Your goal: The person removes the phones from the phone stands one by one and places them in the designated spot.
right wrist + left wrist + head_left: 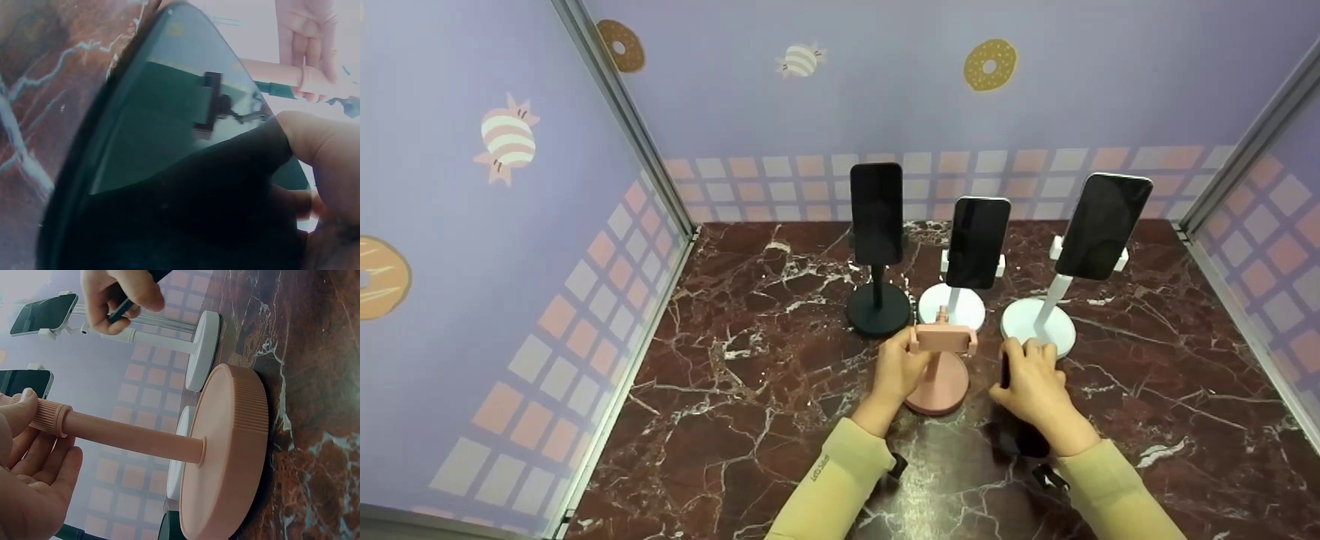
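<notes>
A pink phone stand (936, 390) with a round base and an unoccupied clamp stands on the marble tabletop. My left hand (896, 371) grips its post near the ribbed collar (50, 417), just below the clamp. To the right of the stand, my right hand (1035, 386) holds a dark smartphone (169, 152) by its edges. The thumb lies along one side of its glossy screen, which reflects a clamp. From above, the hand and wrist cover most of this phone.
Behind stand a black phone stand (877, 319) and two white phone stands (966, 304) (1027, 319), each with a phone upright in its clamp. Patterned purple panels (825, 97) enclose the table (720, 457) at the back and sides.
</notes>
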Action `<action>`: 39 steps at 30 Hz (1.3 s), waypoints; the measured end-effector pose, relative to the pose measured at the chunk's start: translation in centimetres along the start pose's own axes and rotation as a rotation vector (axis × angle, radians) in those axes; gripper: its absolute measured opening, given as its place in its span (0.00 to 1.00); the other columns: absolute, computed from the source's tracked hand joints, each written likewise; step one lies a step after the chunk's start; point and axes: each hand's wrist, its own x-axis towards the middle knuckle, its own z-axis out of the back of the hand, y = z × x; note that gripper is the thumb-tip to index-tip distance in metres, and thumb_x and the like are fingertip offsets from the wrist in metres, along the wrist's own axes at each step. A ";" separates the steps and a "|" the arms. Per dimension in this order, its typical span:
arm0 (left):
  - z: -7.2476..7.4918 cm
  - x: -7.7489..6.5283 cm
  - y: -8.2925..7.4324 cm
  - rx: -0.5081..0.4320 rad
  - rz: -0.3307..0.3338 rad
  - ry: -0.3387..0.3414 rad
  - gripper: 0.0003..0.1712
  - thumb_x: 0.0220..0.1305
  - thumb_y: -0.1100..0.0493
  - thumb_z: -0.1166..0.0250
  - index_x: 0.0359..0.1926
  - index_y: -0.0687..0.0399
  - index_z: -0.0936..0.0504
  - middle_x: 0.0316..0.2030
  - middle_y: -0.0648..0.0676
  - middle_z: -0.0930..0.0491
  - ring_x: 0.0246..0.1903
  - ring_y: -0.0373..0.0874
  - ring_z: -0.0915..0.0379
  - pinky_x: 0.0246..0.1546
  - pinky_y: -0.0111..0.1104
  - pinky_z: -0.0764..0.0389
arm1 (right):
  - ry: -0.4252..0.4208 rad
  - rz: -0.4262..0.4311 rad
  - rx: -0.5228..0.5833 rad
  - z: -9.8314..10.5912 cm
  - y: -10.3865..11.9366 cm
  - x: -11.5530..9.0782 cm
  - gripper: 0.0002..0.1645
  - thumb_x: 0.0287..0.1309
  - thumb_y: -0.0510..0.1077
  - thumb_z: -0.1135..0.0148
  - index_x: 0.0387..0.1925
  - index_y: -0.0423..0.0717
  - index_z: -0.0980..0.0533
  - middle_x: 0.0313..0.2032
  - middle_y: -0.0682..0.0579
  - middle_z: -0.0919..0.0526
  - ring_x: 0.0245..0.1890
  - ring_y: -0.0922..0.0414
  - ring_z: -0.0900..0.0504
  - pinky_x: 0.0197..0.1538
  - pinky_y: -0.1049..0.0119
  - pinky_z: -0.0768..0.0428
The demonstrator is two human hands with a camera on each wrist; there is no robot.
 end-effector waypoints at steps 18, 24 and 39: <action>-0.2 -0.3 0.0 0.033 -0.024 -0.027 0.06 0.64 0.63 0.29 0.39 0.62 0.12 0.38 0.59 0.10 0.45 0.53 0.12 0.45 0.38 0.12 | 0.192 -0.011 -0.011 -2.0 -1.6 0.2 0.34 0.37 0.41 0.26 0.49 0.40 0.31 0.44 0.33 0.28 0.50 0.33 0.36 0.31 0.38 0.27; -0.3 -0.3 0.1 0.036 -0.055 -0.059 0.05 0.61 0.66 0.29 0.38 0.63 0.11 0.36 0.60 0.11 0.42 0.53 0.11 0.42 0.39 0.12 | 0.247 -0.019 0.004 -2.6 -1.5 0.3 0.33 0.37 0.41 0.27 0.49 0.40 0.31 0.43 0.34 0.29 0.50 0.33 0.36 0.33 0.37 0.27; 1.9 -0.4 0.3 0.026 -0.015 -0.119 0.09 0.63 0.64 0.30 0.43 0.62 0.11 0.40 0.59 0.10 0.41 0.51 0.12 0.44 0.37 0.12 | 0.317 -0.039 -0.006 -4.1 -1.0 1.4 0.35 0.36 0.44 0.25 0.48 0.40 0.32 0.43 0.34 0.29 0.49 0.34 0.36 0.35 0.36 0.25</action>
